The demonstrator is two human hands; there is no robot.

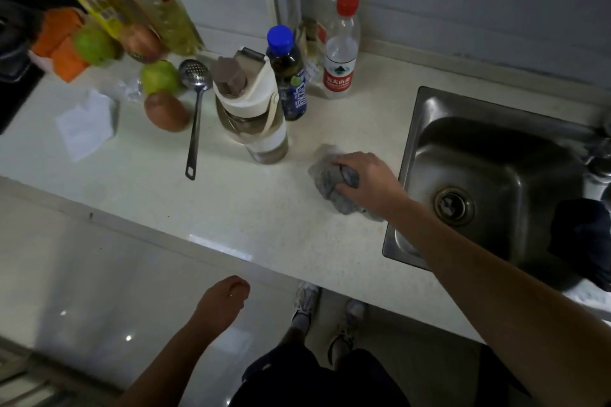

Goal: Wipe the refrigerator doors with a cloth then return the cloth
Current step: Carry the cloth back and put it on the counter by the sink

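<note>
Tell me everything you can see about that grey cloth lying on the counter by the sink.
The crumpled grey cloth looks like soft, slightly mottled fabric, bunched into an uneven heap rather than folded. It lies on the pale speckled countertop, just left of the stainless steel sink and right of the white-lidded clear drinking bottle, touching neither. The right hand rests on top, fingers curled into its folds, hiding part of it. Whether it is damp cannot be told.

A crumpled grey cloth (pixel 334 183) is gripped by the right hand (pixel 367 180) on the countertop (pixel 264 208), beside the steel sink (pixel 496 175).
</note>
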